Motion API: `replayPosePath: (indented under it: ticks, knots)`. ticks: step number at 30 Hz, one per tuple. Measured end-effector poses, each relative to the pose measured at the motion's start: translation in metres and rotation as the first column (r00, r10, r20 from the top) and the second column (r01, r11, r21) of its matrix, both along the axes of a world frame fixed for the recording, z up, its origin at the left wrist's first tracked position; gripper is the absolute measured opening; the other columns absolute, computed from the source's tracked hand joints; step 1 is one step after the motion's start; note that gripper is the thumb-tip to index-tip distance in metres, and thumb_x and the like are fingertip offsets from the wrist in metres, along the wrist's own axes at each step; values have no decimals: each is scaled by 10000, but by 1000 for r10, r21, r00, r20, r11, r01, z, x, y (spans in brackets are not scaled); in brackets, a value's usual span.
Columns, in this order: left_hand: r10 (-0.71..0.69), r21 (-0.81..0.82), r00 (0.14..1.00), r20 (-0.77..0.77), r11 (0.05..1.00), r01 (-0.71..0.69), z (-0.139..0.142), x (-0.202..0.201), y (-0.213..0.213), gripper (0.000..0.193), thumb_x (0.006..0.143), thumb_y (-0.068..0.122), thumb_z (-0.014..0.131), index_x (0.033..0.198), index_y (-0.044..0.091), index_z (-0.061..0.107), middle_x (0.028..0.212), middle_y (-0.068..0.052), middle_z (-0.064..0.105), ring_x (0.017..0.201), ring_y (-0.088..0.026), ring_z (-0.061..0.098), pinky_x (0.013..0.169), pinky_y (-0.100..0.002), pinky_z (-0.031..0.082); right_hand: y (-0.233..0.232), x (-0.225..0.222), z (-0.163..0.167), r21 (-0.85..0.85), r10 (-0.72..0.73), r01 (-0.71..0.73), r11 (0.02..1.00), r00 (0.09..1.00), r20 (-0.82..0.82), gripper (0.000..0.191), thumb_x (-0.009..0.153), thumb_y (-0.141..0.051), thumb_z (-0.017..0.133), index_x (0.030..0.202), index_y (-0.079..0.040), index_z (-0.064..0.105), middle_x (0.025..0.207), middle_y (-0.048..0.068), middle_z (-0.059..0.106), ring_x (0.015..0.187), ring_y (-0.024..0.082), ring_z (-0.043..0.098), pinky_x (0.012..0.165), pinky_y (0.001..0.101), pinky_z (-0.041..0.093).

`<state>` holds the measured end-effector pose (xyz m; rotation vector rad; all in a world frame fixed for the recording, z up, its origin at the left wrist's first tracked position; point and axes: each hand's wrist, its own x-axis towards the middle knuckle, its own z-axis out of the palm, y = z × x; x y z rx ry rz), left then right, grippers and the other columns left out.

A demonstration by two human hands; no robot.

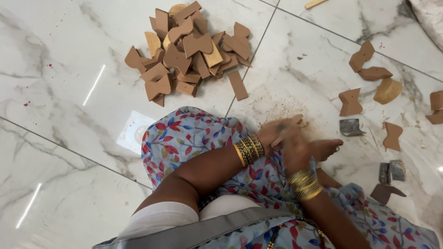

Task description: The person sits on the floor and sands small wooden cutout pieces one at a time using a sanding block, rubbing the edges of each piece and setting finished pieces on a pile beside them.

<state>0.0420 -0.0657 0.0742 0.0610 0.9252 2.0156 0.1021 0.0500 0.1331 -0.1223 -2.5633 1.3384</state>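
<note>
Brown wood pcs (191, 50), white marble floor (60, 69), blue floral dress (194, 133).

Both hands blurred: left hand (277, 131) and right hand (295, 150) smear together, finger positions unreadable. Wooden piece (295, 121) between them: only a tip shows (shape not determinable). Pile of wooden pieces (189, 50): lower pieces buried under upper ones, count unknowable. Pale wooden stick (315, 3): cut off by the top edge. Brown pieces (436, 108): cut by the right edge. Grey cloth (429, 18): top right corner, mostly out of view. Dark brown piece (385, 192): partly under the floral garment (194, 133). Small grey blocks (392, 171): too small to identify.
</note>
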Motion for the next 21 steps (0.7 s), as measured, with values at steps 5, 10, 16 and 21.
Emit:
replayPosePath:
  ticks: [5, 10, 16, 21]
  knots:
    - [-22, -10, 994, 106, 1000, 23, 17, 0, -2, 396, 1093, 225, 426, 1469, 117, 488, 1090, -78, 692, 804, -131, 637, 637, -249, 508, 12, 2, -9, -59, -106, 109, 992, 993, 48, 392, 1029, -303, 629, 1327, -55, 688, 1149, 193, 750, 1016, 255, 698, 923, 373, 541]
    - [-34, -15, 987, -158, 999, 32, -17, 8, 6, 436, 1081, 205, 448, 1504, 102, 474, 1184, -145, 668, 925, -187, 673, 760, -302, 545, 19, -8, -6, 196, -487, 446, 873, 822, 295, 395, 1111, -383, 673, 1211, -10, 756, 953, 211, 756, 861, 247, 670, 926, 425, 543]
    - [-165, -235, 217, -962, 905, -354, -59, -11, 9, 574, 977, 179, 536, 1539, 97, 454, 1087, -139, 659, 877, -207, 711, 759, -330, 585, 2, -1, 0, -10, -64, 65, 998, 993, 95, 373, 1020, -279, 635, 1302, -45, 701, 1171, 149, 744, 1093, 218, 706, 951, 346, 534]
    - [-9, 206, 998, 63, 979, -4, -19, 4, 8, 448, 1203, 316, 432, 1472, -30, 522, 743, -9, 639, 486, -101, 547, 382, -248, 442, 15, -17, 12, -44, -315, 320, 946, 944, 95, 416, 1046, -303, 616, 1352, -27, 667, 1275, 166, 716, 1151, 259, 682, 1008, 361, 519]
